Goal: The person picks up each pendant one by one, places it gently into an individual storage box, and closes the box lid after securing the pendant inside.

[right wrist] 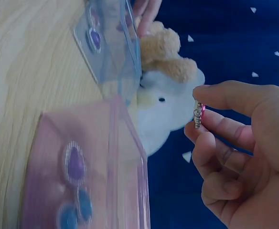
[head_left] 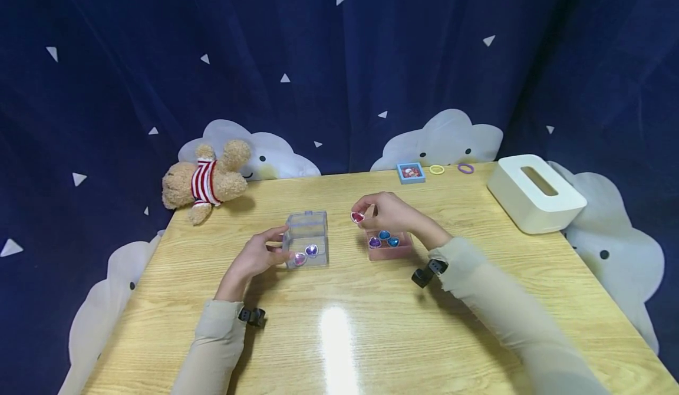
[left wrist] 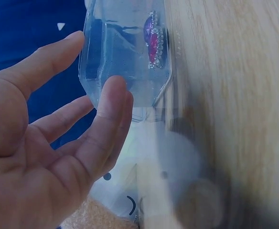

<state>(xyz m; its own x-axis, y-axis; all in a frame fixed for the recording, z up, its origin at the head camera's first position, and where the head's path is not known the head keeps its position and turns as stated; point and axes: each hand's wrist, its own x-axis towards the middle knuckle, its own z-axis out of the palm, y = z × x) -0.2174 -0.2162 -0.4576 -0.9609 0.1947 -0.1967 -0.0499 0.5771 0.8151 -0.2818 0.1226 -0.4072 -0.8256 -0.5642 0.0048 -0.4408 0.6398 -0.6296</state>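
Observation:
My right hand (head_left: 391, 211) pinches a red gem (head_left: 358, 217) with a pale rim between thumb and fingers, above the far left corner of a pink see-through box (head_left: 389, 254). Edge-on in the right wrist view, the gem (right wrist: 198, 114) shows a metallic side. Inside the pink box are a purple gem (head_left: 375, 242) and two blue gems (head_left: 393, 242). At the left side of a clear bluish box (head_left: 307, 221) with a raised lid, my left hand (head_left: 256, 257) has its fingers extended. That box holds a violet gem (head_left: 312, 250) and a pink gem (head_left: 300, 259).
A teddy bear (head_left: 204, 183) in a striped shirt lies at the back left. Along the back edge are a small blue-framed picture (head_left: 411, 173), a yellow ring (head_left: 437, 170) and a purple ring (head_left: 465, 168). A white tissue box (head_left: 536, 194) stands at the back right.

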